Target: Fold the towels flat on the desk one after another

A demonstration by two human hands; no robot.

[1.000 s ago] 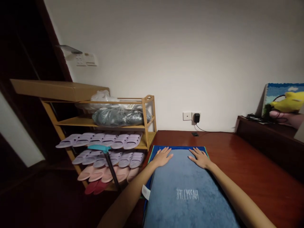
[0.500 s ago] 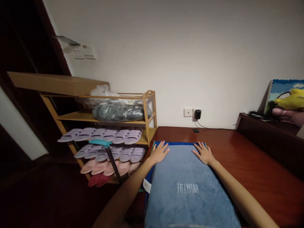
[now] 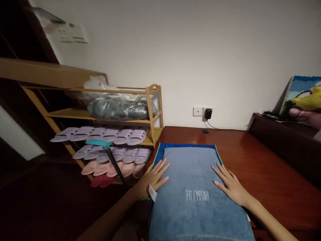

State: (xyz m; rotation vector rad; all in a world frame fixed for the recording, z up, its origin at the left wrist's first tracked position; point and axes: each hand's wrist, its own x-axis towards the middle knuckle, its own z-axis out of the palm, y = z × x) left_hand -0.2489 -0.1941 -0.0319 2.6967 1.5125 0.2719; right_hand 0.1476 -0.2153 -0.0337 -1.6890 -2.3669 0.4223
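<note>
A blue-grey plush cloth (image 3: 190, 170), smooth and folded into a long block, lies in front of me with white embroidered lettering on it. Under it shows a dark blue piece (image 3: 162, 149) with bright green edging. My left hand (image 3: 154, 177) rests at the cloth's left edge, fingers spread, beside a small white tag (image 3: 152, 193). Opposite it, my right hand (image 3: 230, 185) lies on the right edge with its fingers apart. Neither hand is gripping the cloth. The cloth's near end runs out of the bottom of the picture.
A reddish-brown wooden table (image 3: 271, 170) carries the cloth. To the left stands a wooden rack (image 3: 153, 113) with rows of slippers (image 3: 125, 136) and plastic-wrapped items (image 3: 122, 108). A turquoise-topped pole (image 3: 99, 143) stands before it. A black plug (image 3: 208, 113) sits in the wall.
Both hands have slid from the cloth's far corners back toward me along its sides. The far edge of the blue piece is now uncovered. The view has shifted slightly.
</note>
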